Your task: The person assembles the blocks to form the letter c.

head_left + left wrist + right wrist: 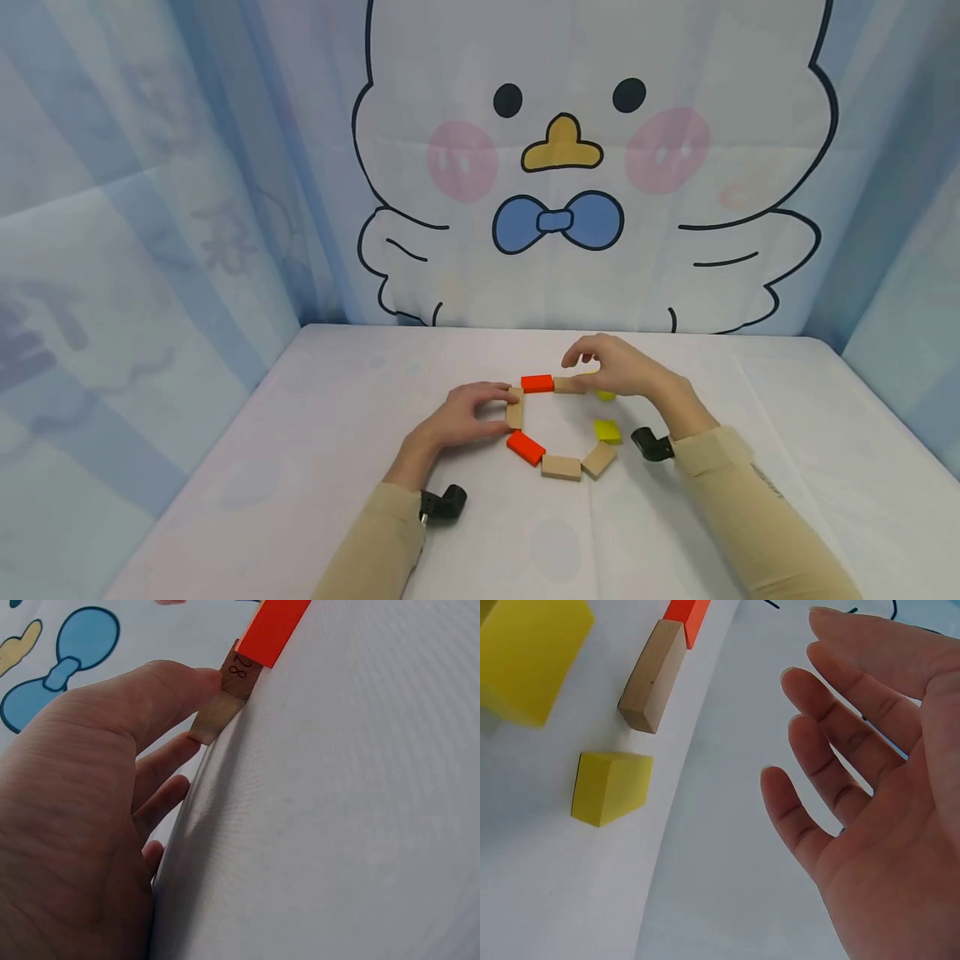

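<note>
White cloth-covered table (300, 467) is filling the lower half of the head view, and a curtain backdrop printed with a cartoon duck (570, 167) is hanging right behind it (blue bow tie, pink cheeks); pale blue striped drapes are closing in both sides.

Landmark: the ring of blocks lying flat mid-table. Going left to right:

- Left hand (461, 417) is sitting at the ring's left side, thumb and fingers curling around the plain wood block (514, 408) there, pinching it. That block is lying with its long axis running toward and away from the person; the left wrist view is showing handwritten digits on it (an 8, the rest unclear).
- Red block (537, 383) is lying at the ring's far side, long axis running left-right, its left end just beside the pinched block's far end.
- A second red block (525, 447) is lying at the ring's near left, slanting.
- Two plain wood blocks (561, 467) are closing the ring's near side.
- Yellow block (607, 431) is lying at the ring's right.
- Right hand (615, 367) is hovering over the ring's far right, fingers relaxed and spread, holding nothing; in the head view its fingertips are reaching the small wood block (567, 384) just right of the far red one, though I cannot tell contact.
</note>
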The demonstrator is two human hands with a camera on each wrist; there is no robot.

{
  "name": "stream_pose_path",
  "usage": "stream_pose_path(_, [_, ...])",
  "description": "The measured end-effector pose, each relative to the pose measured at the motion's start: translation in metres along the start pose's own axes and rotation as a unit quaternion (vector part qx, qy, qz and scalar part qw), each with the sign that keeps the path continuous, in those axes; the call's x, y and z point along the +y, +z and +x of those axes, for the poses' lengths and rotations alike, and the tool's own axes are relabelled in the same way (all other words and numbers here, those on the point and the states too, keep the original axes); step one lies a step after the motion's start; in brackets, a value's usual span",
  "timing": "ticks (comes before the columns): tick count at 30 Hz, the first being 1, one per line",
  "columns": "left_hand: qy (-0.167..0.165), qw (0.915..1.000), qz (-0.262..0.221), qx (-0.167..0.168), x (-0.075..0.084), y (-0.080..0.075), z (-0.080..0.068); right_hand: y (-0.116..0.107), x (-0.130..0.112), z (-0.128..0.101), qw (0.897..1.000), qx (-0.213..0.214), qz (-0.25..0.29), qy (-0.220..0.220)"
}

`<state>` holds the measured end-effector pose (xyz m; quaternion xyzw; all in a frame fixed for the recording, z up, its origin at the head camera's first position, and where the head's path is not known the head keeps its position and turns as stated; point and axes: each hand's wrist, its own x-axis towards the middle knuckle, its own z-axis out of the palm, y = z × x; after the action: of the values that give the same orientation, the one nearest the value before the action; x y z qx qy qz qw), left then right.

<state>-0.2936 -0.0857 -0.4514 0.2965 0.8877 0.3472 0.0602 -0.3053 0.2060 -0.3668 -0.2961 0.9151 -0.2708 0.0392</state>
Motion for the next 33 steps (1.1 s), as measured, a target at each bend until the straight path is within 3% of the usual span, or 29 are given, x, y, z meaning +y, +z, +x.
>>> stream_pose_path(18, [0.003, 1.0, -0.001, 0.002, -0.002, 0.0, 0.0, 0.008, -0.01, 0.042, 0.996, -0.059, 0.003, 0.064])
stream_pose_path(26, [-0.006, 1.0, -0.004, -0.003, -0.001, 0.0, 0.0, 0.018, 0.0, 0.052, 0.992, -0.074, 0.003, 0.101])
stream_pose_path(33, [-0.014, 0.9999, -0.006, -0.002, -0.001, 0.0, 0.0, 0.021, -0.007, 0.054, 0.988, -0.085, 0.007, 0.129])
